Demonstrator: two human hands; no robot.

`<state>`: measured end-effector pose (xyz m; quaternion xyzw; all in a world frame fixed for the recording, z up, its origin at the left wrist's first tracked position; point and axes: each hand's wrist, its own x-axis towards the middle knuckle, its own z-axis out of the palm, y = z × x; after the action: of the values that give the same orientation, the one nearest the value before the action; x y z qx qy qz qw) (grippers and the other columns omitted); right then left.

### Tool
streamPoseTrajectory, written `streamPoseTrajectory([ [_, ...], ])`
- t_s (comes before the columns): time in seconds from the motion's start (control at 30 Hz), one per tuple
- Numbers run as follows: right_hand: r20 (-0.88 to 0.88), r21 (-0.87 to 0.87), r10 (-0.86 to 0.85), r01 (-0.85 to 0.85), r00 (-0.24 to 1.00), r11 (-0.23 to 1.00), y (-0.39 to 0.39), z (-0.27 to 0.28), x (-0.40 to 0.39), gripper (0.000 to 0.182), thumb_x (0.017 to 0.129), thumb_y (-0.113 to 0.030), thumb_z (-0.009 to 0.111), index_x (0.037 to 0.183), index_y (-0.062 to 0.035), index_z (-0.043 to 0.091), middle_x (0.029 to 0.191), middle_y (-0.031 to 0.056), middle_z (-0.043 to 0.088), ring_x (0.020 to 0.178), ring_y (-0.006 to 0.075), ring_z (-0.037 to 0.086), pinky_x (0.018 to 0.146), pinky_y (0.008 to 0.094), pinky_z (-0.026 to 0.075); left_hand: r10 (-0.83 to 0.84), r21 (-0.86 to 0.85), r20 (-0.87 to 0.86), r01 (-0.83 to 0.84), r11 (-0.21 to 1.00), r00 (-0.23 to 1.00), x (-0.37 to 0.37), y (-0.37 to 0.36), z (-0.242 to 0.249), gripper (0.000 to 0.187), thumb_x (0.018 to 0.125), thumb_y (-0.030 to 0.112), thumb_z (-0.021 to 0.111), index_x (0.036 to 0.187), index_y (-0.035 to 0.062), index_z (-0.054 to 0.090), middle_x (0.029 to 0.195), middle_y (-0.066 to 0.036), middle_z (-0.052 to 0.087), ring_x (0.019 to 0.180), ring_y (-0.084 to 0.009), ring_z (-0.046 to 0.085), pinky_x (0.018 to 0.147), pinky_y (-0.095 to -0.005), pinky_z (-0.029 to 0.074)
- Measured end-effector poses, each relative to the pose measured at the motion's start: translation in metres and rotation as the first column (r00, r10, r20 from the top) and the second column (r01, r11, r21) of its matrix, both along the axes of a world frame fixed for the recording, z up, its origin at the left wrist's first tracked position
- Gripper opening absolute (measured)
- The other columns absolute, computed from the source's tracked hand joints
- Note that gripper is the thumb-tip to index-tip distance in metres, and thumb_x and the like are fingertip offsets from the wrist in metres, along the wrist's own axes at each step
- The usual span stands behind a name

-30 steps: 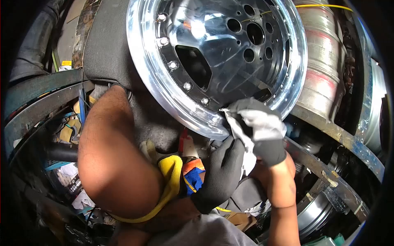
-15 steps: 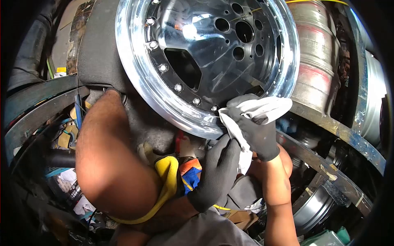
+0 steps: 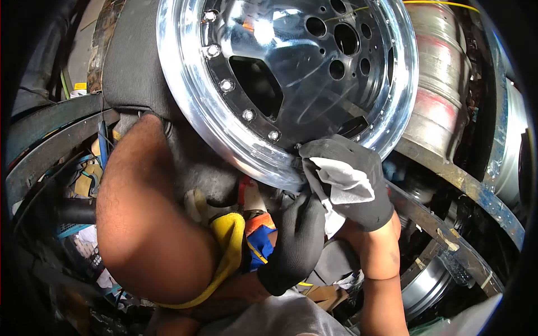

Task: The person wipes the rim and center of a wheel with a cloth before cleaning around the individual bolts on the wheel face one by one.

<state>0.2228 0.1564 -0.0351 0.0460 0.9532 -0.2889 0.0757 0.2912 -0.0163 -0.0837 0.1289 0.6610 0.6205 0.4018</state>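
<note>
A large polished wheel rim (image 3: 246,150) with a dark, glossy face and a row of small bolts fills the upper middle. My right hand (image 3: 350,182), in a dark grey glove, is closed on a white cloth (image 3: 350,178) at the rim's lower edge. Just below and to the left, my left hand (image 3: 302,224), gloved too, has its fingers bent up against the rim's lower lip. The cloth's tail hangs beside it; what the left fingers hold is hidden.
Stacked bare metal rims (image 3: 437,84) stand at the right behind a paint-spotted metal frame (image 3: 476,187). A dark padded cushion (image 3: 134,73) is left of the rim. A yellow cloth (image 3: 228,229) lies by my leg. Another rim (image 3: 428,288) sits at lower right.
The white cloth is bunched more tightly under my right hand, which has moved slightly down. The rim appears shifted a little to the right in view.
</note>
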Motion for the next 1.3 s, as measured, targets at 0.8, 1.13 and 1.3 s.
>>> streamPoseTrajectory([
  [0.8, 0.135, -0.037, -0.138, 0.144, 0.981, 0.989, 0.006, -0.003, 0.026, 0.033, 0.079, -0.006, 0.082, 0.111, -0.0019, 0.074, 0.108, 0.0137, 0.076, 0.093, 0.0236, 0.073, 0.084, 0.0347, 0.058, -0.106, -0.002, -0.309, 0.111, 0.994, 0.945, -0.030, -0.008, 0.017, 0.056, 0.081, -0.005, 0.069, 0.135, -0.0086, 0.054, 0.137, -0.021, 0.055, 0.125, -0.0337, 0.055, 0.105, -0.0386, 0.046],
  [1.13, 0.112, -0.087, -0.293, 0.303, 0.950, 0.949, 0.001, -0.014, 0.032, 0.026, 0.079, -0.006, 0.085, 0.103, -0.0033, 0.077, 0.103, 0.0080, 0.076, 0.089, 0.0189, 0.074, 0.079, 0.0277, 0.060, 0.107, 0.157, 0.467, -0.201, 0.967, 0.878, -0.052, 0.004, 0.037, 0.029, 0.096, -0.001, 0.066, 0.124, -0.0052, 0.060, 0.115, -0.016, 0.060, 0.103, -0.0241, 0.061, 0.092, -0.0340, 0.051],
  [1.3, 0.011, -0.055, 0.098, -0.097, 0.995, 0.994, 0.015, -0.003, 0.003, 0.033, 0.074, -0.008, 0.083, 0.105, -0.0008, 0.076, 0.108, 0.0145, 0.075, 0.101, 0.0339, 0.073, 0.089, 0.0386, 0.058, -0.022, -0.057, -0.492, -0.007, 0.998, 0.870, -0.043, 0.000, 0.026, 0.027, 0.097, 0.000, 0.065, 0.123, -0.0052, 0.059, 0.112, -0.014, 0.061, 0.100, -0.0207, 0.061, 0.092, -0.0328, 0.051],
])
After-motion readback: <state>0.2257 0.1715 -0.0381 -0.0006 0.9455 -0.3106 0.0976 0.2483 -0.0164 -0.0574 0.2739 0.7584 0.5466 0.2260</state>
